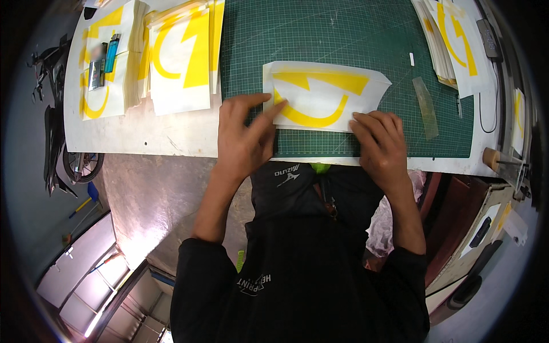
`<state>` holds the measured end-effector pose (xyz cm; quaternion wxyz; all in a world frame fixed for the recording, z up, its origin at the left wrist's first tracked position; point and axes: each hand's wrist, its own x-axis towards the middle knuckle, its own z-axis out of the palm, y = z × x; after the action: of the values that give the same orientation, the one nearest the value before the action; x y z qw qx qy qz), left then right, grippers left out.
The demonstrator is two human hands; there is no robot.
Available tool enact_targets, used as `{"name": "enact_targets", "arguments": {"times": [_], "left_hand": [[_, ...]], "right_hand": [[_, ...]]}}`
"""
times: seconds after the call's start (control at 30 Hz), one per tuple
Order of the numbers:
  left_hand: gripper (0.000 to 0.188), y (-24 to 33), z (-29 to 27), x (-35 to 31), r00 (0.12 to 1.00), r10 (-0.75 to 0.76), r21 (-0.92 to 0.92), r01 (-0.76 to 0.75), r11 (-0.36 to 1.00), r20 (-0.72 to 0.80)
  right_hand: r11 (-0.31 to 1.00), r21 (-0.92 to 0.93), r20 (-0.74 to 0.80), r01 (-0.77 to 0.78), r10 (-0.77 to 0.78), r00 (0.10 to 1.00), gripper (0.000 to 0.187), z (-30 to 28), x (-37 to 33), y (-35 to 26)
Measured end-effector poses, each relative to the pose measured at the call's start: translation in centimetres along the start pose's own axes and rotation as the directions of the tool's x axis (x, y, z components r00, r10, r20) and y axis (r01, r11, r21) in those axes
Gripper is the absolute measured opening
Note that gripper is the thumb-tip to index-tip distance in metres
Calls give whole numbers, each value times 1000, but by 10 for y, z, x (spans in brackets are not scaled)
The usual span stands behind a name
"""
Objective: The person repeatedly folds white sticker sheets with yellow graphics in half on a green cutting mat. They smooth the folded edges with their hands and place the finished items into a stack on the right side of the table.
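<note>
A white sheet with yellow printed shapes [320,98] lies on the green cutting mat [320,28] in front of me. Its right end is slightly raised, and another white layer shows along its left edge. My left hand [247,134] is at the left edge, with one fingertip on the margin and another resting on the yellow print; these fingers are stretched out and apart. At the lower right edge, my right hand [382,143] has curled fingers gripping the sheet, its thumb side toward the paper.
Stacks of similar yellow-printed sheets [182,63] stand left of the mat. A blue lighter [112,52] lies on the leftmost stack [127,80]. More sheets [452,43] are at the right, near a black adapter with a cable [489,40]. A clear tape strip [425,108] lies on the mat.
</note>
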<state>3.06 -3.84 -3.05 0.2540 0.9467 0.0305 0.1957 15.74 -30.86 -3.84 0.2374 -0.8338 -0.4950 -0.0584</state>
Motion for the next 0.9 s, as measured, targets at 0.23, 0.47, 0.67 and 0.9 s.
{"name": "enact_targets", "arguments": {"times": [0.23, 0.47, 0.67, 0.9], "left_hand": [[52, -2, -9, -25, 954, 177, 207, -229, 951, 240], [65, -2, -12, -35, 929, 108, 189, -185, 964, 355], [71, -11, -12, -41, 910, 129, 234, -235, 943, 394], [80, 38, 5, -40, 920, 46, 231, -146, 962, 390]], "right_hand": [[994, -103, 169, -18, 36, 985, 49, -6, -8, -21], [983, -167, 209, -81, 116, 971, 53, 3, -24, -26], [980, -183, 229, -80, 121, 966, 60, 2, -23, -26], [980, -180, 235, -82, 124, 964, 60, 2, -25, -26]]}}
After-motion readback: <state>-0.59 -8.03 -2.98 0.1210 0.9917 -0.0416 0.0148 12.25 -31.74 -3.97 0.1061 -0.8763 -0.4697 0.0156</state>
